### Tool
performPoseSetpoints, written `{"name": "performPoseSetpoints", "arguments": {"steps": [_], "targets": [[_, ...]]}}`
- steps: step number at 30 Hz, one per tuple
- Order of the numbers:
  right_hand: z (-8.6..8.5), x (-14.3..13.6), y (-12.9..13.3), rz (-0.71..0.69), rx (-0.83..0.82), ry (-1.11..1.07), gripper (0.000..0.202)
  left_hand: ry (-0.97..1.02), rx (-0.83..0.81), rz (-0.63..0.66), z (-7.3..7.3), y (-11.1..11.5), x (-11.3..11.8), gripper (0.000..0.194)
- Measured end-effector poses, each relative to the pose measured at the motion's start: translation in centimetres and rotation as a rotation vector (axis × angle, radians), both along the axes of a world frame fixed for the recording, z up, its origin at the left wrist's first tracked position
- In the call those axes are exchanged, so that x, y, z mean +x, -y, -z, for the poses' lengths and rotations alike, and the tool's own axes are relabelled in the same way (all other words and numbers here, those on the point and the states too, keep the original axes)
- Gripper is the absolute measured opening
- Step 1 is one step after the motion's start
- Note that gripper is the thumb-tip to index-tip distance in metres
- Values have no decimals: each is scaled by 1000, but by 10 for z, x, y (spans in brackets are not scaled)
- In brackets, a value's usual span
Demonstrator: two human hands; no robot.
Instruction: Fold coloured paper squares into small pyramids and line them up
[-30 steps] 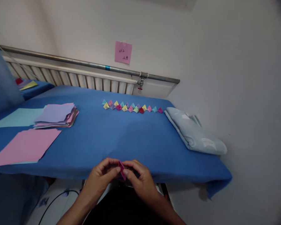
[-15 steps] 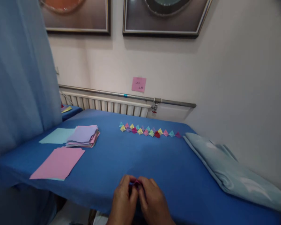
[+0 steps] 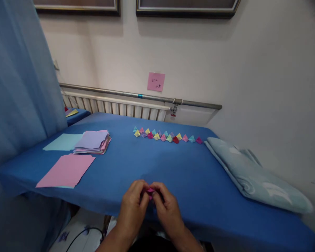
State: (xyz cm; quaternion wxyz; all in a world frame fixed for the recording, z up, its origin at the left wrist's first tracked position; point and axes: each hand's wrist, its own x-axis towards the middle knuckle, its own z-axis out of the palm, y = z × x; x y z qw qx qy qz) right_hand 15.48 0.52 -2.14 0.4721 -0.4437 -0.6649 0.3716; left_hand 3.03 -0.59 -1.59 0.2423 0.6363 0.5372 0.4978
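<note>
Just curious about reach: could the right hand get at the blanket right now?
Probably yes: between the right hand and the blanket only blue cloth shows, though that hand is busy holding pink paper.

The bare, cupped left hand (image 3: 132, 203) and bare, cupped right hand (image 3: 169, 208) sit close together — fingers (image 3: 164, 189) bent, thumbs (image 3: 159, 202) pinching inward — at the ends of bare forearms (image 3: 115, 240) slanting up from below.
</note>
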Motion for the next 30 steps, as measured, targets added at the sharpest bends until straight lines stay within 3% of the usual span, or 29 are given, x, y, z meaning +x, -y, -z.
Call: {"name": "performPoseSetpoints", "arguments": {"steps": [6,11,18,22,27,30], "targets": [[-2,-6,6,-38,-260,-333,13,121,-26,27,-5,5,-8,16],[-4,-5,6,-72,-343,-482,12,146,-31,22,-10,11,-12,16],[-7,-2,9,-95,-341,-481,16,126,-58,65,-13,16,-17,16],[-13,-5,10,-69,-388,-456,12,314,-166,28,-11,16,-15,18],[-15,-8,10,-36,-312,-429,21,591,-408,81,-16,12,-17,47],[-16,-9,12,-55,-269,-390,22,568,-469,175,-23,10,-21,37]]}}
